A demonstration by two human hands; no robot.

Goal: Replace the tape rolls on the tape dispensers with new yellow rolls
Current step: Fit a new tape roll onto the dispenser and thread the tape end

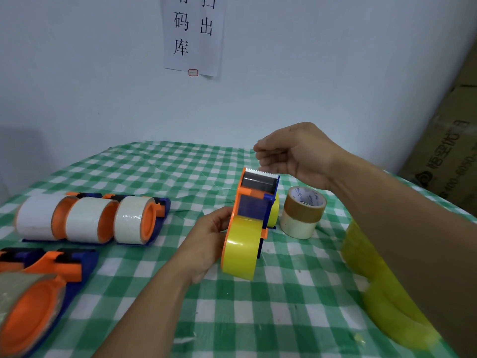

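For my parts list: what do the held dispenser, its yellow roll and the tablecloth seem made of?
The dispenser: probably moulded plastic, orange and blue, smooth with a slight sheen. The yellow roll: glossy plastic film; it shows bright highlights. The tablecloth: thin green-checked sheet with creases, perhaps non-woven fabric or plastic; I cannot tell which.

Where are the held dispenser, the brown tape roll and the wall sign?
held dispenser [251, 205], head view, blue middle panel.
brown tape roll [300, 213], head view, brown side wall.
wall sign [193, 34], head view, sheet's middle.
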